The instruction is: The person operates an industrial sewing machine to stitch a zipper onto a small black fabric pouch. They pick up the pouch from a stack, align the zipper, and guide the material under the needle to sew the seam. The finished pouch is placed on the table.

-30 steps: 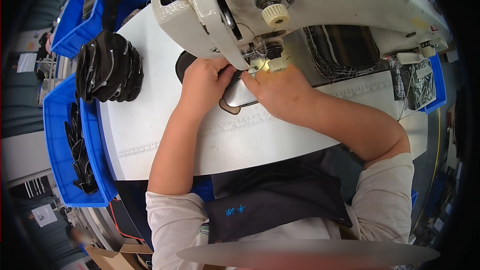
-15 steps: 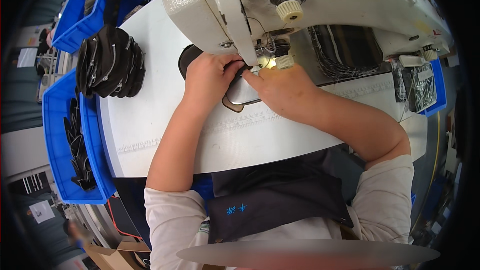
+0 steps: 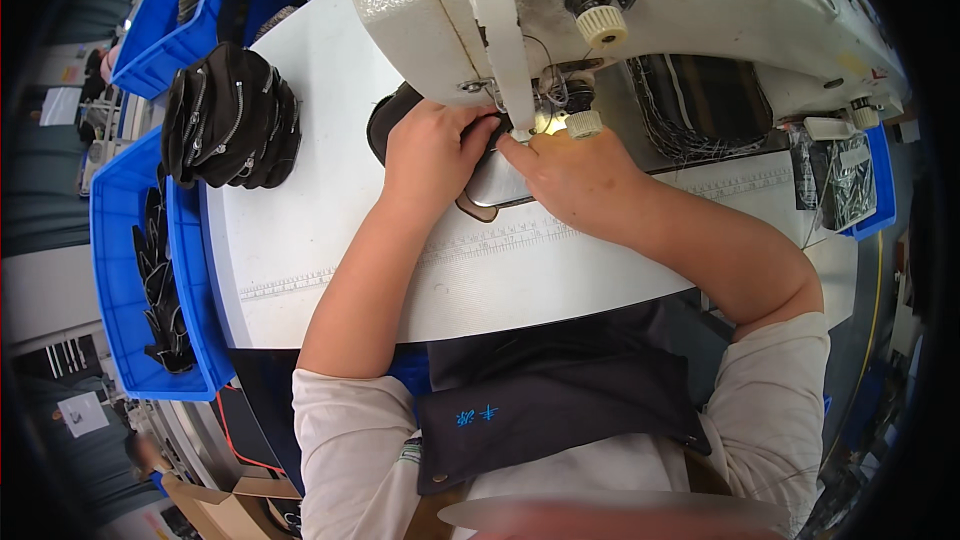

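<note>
Under the head of a white sewing machine (image 3: 500,30) lies a dark fabric piece (image 3: 388,120) with a rounded edge, partly covered by my hands. My left hand (image 3: 428,155) pinches it between thumb and fingers, just left of the needle area. At the right side of the needle, my right hand (image 3: 585,175) is closed at the same fabric with its thumb toward the left hand. Some right fingertips are hidden behind the machine's knob (image 3: 584,124). A small brown tab (image 3: 478,210) sticks out below the metal plate. The needle point is hidden.
A stack of dark zippered pieces (image 3: 230,125) stands at the left of the white table (image 3: 300,250). Blue bins (image 3: 205,290) line the left edge, one with dark strips. Dark layered panels (image 3: 700,105) lie under the machine arm. Another blue bin (image 3: 882,185) sits at right.
The whole view has shifted slightly, so machine and table appear a little farther right. Both hands stay at the fabric by the needle, with little visible movement of their own.
</note>
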Tool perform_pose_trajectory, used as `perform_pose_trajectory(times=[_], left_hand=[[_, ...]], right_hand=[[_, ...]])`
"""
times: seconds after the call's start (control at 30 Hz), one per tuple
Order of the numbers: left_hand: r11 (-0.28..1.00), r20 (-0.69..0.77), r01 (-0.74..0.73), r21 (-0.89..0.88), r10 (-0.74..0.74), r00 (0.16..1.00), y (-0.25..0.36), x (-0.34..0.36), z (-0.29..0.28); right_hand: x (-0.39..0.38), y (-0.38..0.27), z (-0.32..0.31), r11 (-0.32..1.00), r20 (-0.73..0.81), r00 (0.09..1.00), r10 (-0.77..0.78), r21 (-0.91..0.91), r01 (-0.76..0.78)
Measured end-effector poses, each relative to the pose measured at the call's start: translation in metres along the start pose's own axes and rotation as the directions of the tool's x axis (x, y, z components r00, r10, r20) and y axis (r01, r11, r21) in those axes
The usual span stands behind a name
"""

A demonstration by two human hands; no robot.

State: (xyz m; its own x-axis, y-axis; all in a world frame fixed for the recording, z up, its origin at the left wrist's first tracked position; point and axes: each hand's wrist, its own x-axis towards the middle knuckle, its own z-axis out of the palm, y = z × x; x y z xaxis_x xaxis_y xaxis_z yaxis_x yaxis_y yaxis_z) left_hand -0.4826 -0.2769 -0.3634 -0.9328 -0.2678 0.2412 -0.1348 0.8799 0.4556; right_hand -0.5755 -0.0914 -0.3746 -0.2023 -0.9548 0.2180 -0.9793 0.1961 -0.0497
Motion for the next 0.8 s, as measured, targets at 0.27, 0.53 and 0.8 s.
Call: perform_pose_trajectory(times=[0.27,0.53,0.8], left_hand=[[0.998,0.123,-0.053,-0.043,0.058,0.991,0.015,-0.021,-0.020],[0.998,0.012,-0.068,-0.017,0.068,0.998,0.021,-0.023,-0.009],[0.968,-0.008,-0.242,0.064,0.243,0.970,0.019,-0.020,-0.004]], right_hand=[[-0.002,0.003,-0.005,0.986,-0.094,0.996,-0.009,0.166,0.025],[-0.007,0.001,-0.009,0.981,-0.094,0.996,-0.011,0.194,0.029],[-0.005,0.000,-0.006,0.983,-0.061,0.997,-0.043,0.178,0.053]])
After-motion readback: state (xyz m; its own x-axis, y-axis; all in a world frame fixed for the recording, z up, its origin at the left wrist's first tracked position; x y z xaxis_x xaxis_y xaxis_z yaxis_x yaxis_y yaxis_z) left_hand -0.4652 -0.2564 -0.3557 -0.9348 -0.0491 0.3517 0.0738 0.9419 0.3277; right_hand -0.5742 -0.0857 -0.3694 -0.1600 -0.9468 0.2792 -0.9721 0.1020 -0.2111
